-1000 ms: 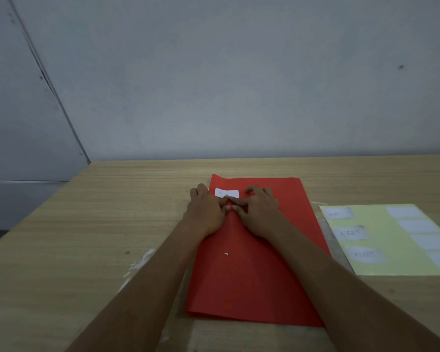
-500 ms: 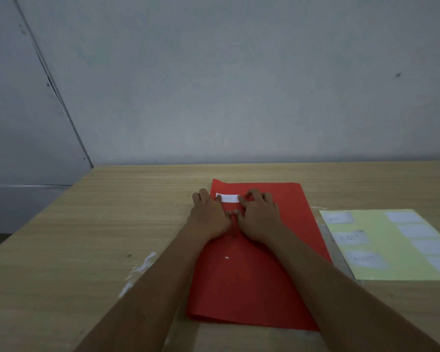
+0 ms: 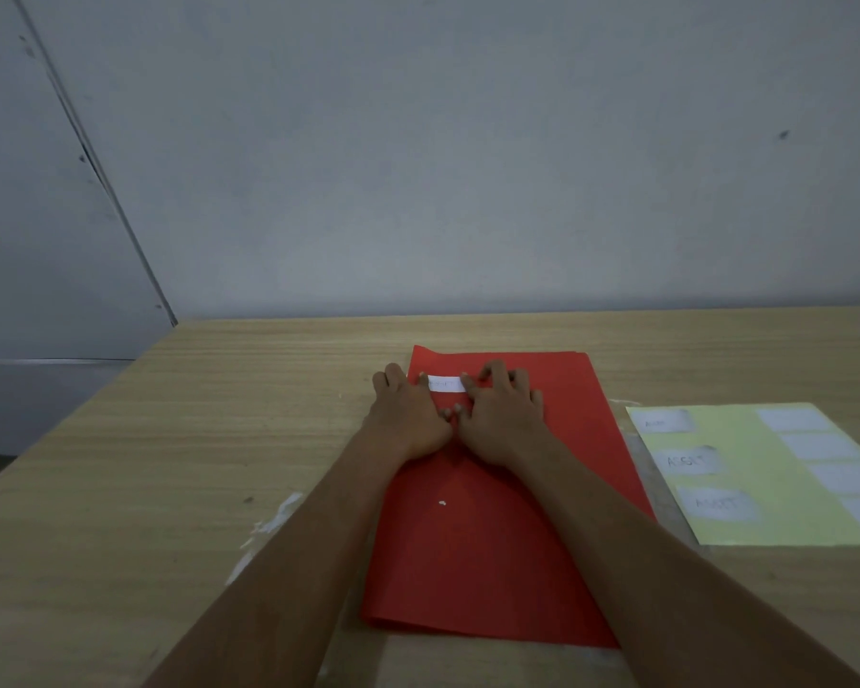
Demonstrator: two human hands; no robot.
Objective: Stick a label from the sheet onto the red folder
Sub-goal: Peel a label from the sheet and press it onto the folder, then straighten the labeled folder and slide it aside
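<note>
The red folder lies flat on the wooden table, long side running away from me. A small white label sits near its far left corner. My left hand rests on the folder's left edge with a fingertip on the label's left end. My right hand lies beside it, fingers spread, a fingertip pressing the label's right end. Both hands lie flat and grip nothing. The pale yellow label sheet lies to the right of the folder with several white labels on it.
The wooden table meets a grey wall at its far edge. White scuffed patches mark the tabletop left of the folder. A tiny white speck sits on the folder's middle.
My fingertips have slid apart along the label, the right fingers moving to its right end. The view tilted up slightly.
</note>
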